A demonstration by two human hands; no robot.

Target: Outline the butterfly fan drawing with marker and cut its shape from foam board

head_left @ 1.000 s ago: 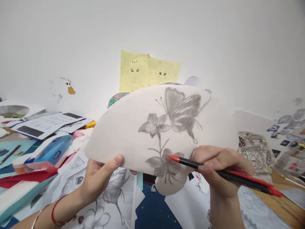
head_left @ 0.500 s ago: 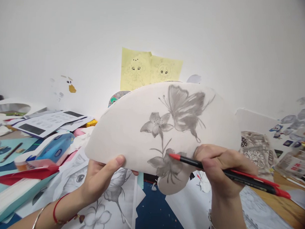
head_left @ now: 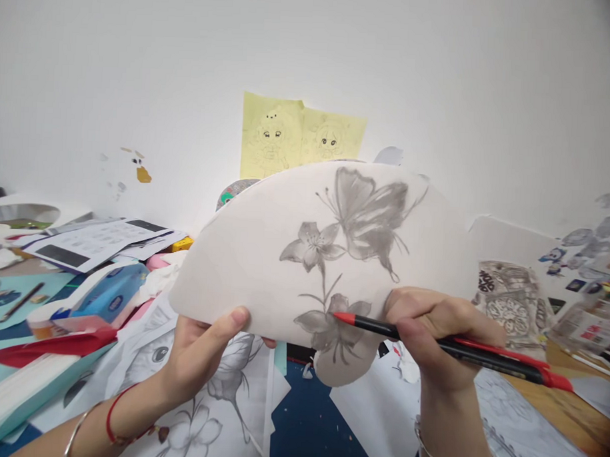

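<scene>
Holding the half-round card [head_left: 243,266] at its lower left edge, the left hand [head_left: 195,354] pinches with its thumb in front, while the right hand [head_left: 441,333] grasps a pen [head_left: 471,353] by the card's lower right edge. The card is up above a drawing sheet [head_left: 192,428]. The pen's red tip is at the card's lower flower [head_left: 316,320], contact unclear. Detailing that flower seems the present step; next calls for a still card and light strokes.
</scene>
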